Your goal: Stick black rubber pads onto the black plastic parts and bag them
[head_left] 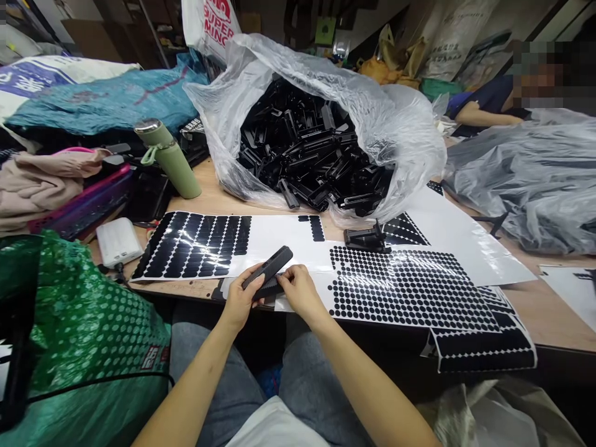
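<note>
From where I stand, the black plastic part (274,261) is up in the air just over the near edge of the counter (554,310). The left hand (239,298) is wrapped round its lower end, thumb on top, fingers beneath. The right hand (300,288) has thumb and fingertips drawn together at the part's side; whether they pinch its edge or some small thing, I can't tell.

The hold worries me a little: the part sits above the lap, so a slip of that left thumb could drop it between the knees. The sheet of black strips (487,351) hangs over the counter's front edge, where a knee or forearm might snag it and drag the dotted sheet (400,288) along. Behind, the clear plastic bag (400,136) gapes towards the person, with loose black pieces (311,143) piled right to its lip; a knock could spill them across the stickers.
</note>
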### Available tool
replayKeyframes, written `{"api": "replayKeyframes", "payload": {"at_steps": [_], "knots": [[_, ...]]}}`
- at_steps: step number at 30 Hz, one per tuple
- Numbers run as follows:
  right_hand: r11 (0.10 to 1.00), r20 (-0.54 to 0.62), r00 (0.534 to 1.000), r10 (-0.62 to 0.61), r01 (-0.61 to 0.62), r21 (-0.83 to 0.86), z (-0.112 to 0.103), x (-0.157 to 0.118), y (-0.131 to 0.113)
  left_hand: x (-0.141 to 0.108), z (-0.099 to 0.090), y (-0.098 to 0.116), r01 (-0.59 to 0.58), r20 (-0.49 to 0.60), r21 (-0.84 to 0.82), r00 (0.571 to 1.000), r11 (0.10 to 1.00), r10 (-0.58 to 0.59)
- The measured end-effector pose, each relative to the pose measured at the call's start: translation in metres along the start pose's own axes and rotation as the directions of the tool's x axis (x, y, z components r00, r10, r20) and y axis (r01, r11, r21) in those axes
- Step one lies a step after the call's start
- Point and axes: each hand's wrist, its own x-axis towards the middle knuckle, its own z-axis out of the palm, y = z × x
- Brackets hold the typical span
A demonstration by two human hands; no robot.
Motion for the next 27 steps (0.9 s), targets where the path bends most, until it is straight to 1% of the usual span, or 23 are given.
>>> {"api": "replayKeyframes", "payload": {"at_steps": [1, 3, 5, 6, 7, 10, 12, 14, 16, 18, 21, 24, 27], "knots": [[1.0, -0.019, 1.0, -0.012, 0.012, -0.019, -0.003, 0.003, 0.002, 0.001, -0.001, 0.0, -0.001, 0.002, 0.0, 1.0, 1.0, 0.001], [0.995, -0.106, 0.994, -0.013, 0.002, -0.101, -0.014, 0.018, 0.009, 0.003, -0.001, -0.001, -0.003, 0.004, -0.001, 1.0, 1.0, 0.003], [0.973, -0.236, 0.972, 0.02, -0.073, -0.221, -0.03, 0.041, 0.016, 0.004, -0.001, -0.001, -0.013, 0.001, -0.023, 1.0, 1.0, 0.013], [0.96, -0.298, 0.954, 0.04, -0.119, -0.252, -0.038, 0.055, 0.02, 0.005, 0.0, -0.001, -0.021, -0.005, -0.046, 1.0, 0.999, 0.021], [0.951, -0.33, 0.942, 0.061, -0.155, -0.267, -0.045, 0.068, 0.023, 0.005, 0.0, -0.001, -0.028, -0.013, -0.074, 1.0, 0.997, 0.028], [0.929, -0.341, 0.93, 0.138, -0.241, -0.282, -0.058, 0.1, 0.032, 0.004, 0.001, 0.001, -0.023, -0.023, -0.164, 1.0, 0.986, 0.019], [0.916, -0.332, 0.926, 0.178, -0.279, -0.288, -0.06, 0.111, 0.035, 0.003, 0.0, 0.002, 0.003, -0.009, -0.218, 1.0, 0.976, -0.005], [0.906, -0.335, 0.921, 0.2, -0.304, -0.294, -0.06, 0.115, 0.037, 0.004, -0.001, 0.006, -0.003, -0.003, -0.28, 1.0, 0.96, 0.002], [0.899, -0.342, 0.916, 0.209, -0.318, -0.302, -0.059, 0.116, 0.037, 0.012, 0.001, 0.012, -0.041, -0.022, -0.345, 0.999, 0.938, 0.036], [0.896, -0.342, 0.916, 0.21, -0.321, -0.308, -0.059, 0.116, 0.037, 0.025, 0.005, 0.018, -0.081, -0.054, -0.407, 0.996, 0.91, 0.064], [0.899, -0.333, 0.92, 0.206, -0.313, -0.308, -0.058, 0.115, 0.037, 0.053, 0.017, 0.022, -0.106, -0.078, -0.476, 0.994, 0.873, 0.079], [0.91, -0.333, 0.925, 0.182, -0.286, -0.299, -0.056, 0.112, 0.037, 0.08, 0.028, 0.017, -0.141, -0.119, -0.49, 0.988, 0.86, 0.094], [0.921, -0.352, 0.925, 0.145, -0.256, -0.294, -0.053, 0.105, 0.038, 0.097, 0.034, 0.007, -0.197, -0.218, -0.454, 0.97, 0.869, 0.106]]}}
